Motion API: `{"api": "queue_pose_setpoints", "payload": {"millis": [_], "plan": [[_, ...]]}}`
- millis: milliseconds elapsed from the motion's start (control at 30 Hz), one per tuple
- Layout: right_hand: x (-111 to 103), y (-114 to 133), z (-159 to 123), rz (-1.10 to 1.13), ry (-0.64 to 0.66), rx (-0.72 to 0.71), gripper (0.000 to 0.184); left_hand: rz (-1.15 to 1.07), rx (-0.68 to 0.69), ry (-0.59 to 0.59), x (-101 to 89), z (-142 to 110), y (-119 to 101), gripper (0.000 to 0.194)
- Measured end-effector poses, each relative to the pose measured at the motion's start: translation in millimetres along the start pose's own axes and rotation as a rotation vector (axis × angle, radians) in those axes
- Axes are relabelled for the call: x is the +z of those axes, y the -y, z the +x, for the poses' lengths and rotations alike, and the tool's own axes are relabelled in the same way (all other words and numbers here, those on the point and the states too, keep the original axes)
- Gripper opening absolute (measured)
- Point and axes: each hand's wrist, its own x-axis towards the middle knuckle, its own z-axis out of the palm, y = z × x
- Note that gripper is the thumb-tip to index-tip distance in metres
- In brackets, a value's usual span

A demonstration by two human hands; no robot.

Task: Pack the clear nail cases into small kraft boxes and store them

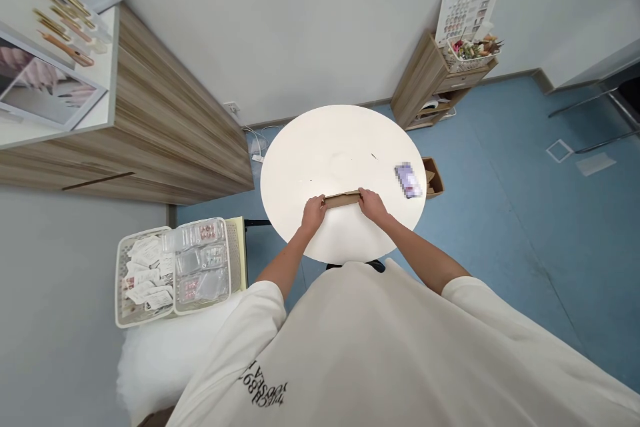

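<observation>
A brown cardboard box [343, 200], long and narrow as I see it, is held over the near half of the round white table [340, 137]. My left hand [314, 212] grips its left end, fingers curled round the edge. At the other end, my right hand [373, 204] is closed on the right edge. Whether the box rests on the tabletop or is lifted a little, I cannot tell. To the right of my right hand lies a purple, blurred-out flat item [409, 180].
White baskets [175, 307] of packets and clear cases stand at the left, beside white wrap [170, 353]. A wood-grain cabinet [175, 100] rises behind them. An open carton [434, 177] is on the floor right of the table; a small cabinet [420, 73] stands by the wall.
</observation>
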Motion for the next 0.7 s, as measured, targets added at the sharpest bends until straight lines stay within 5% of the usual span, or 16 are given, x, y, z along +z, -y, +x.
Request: {"api": "queue_pose_setpoints", "payload": {"millis": [467,700], "plan": [[-3,-1,-1,0.032,0.024,0.012,0.021,0.009,-0.106,0.059,-10.0,0,-17,0.029],[-5,1,-1,-0.02,0.044,0.016,0.028,0.105,-0.024,0.046,-9.3,-5,-16,0.036]]}}
